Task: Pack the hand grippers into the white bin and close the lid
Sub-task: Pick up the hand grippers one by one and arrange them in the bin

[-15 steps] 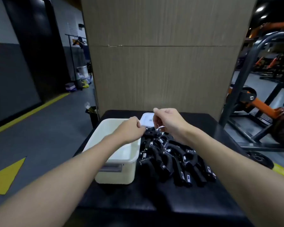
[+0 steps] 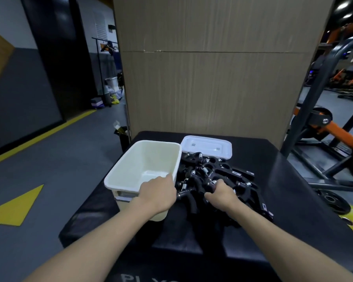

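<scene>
Fingers (image 2: 211,190) of the right hand (image 2: 222,195) are clenched into the pile of black hand grippers (image 2: 216,176) on the desk (image 2: 293,200). Left hand (image 2: 158,192) rests curled on the near rim of the empty white bin (image 2: 118,180), its grasp unclear. Beyond the pile lies the lid (image 2: 207,146).

"PL" on black platform (image 2: 293,200) edge

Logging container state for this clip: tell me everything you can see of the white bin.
The white bin is a rectangular tub of smooth, plastic-looking material with rounded corners and a rolled rim. It stands upright, open and empty, on the left part of the black padded surface. A handle recess shows under its near rim. The left hand rests over its near right corner. The hand grippers are piled against its right side; its lid lies apart, behind the pile.
</scene>
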Motion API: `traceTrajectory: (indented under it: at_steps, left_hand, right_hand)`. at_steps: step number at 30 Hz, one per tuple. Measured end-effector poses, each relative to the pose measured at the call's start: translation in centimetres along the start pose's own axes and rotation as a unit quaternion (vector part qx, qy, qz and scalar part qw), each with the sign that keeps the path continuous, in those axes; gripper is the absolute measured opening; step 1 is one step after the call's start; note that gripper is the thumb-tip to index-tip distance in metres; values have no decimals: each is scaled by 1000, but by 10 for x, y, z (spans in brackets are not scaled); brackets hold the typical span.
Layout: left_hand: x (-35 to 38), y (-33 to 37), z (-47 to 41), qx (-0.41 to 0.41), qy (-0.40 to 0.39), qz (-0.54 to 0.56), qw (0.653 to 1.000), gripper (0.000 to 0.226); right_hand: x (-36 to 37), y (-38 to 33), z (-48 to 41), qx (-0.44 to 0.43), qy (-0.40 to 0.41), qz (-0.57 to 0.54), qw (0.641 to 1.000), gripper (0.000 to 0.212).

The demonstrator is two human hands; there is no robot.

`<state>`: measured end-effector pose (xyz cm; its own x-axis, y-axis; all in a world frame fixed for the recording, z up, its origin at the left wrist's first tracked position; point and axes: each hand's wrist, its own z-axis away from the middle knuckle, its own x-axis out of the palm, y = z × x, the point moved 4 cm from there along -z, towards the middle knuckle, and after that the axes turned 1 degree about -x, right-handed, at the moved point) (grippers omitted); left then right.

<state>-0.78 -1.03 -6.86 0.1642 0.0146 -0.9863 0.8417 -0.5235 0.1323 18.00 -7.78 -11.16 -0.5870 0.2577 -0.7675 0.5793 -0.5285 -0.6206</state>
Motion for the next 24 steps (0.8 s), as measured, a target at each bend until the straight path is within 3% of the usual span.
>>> traceTrajectory:
  at_steps: [6, 10, 11, 13, 15, 18, 21, 24]
  left_hand:
    - [-4, -27, 9, 54, -8, -27, 998, 10]
    - [-6, -47, 12, 50, -70, -20, 996, 32]
    - [-7, -55, 13, 31, -56, 8, 998, 39]
    - [-15, -75, 12, -39, 79, 65, 994, 45]
    - [-25, -99, 15, -170, 214, 115, 955, 57]
    - [-16, -125, 17, -318, 172, 268, 893, 87]
    - [-2, -131, 16, -316, 147, 389, 853, 85]
    - [-1, -144, 9, -309, 153, 381, 858, 70]
  right_hand:
    - [17, 3, -16, 56, 51, 40, 996, 44]
    - [16, 8, -22, 100, 80, -2, 992, 45]
    - [15, 7, -22, 113, 98, -30, 988, 44]
    - [10, 3, -21, 116, 129, -95, 980, 41]
    - [4, -8, -16, 77, 153, -151, 974, 37]
    - [-8, -37, -5, -40, 168, -213, 962, 34]
    - [-20, -77, 6, -142, 119, -294, 938, 26]
    - [-22, -115, 16, -185, 16, -363, 913, 14]
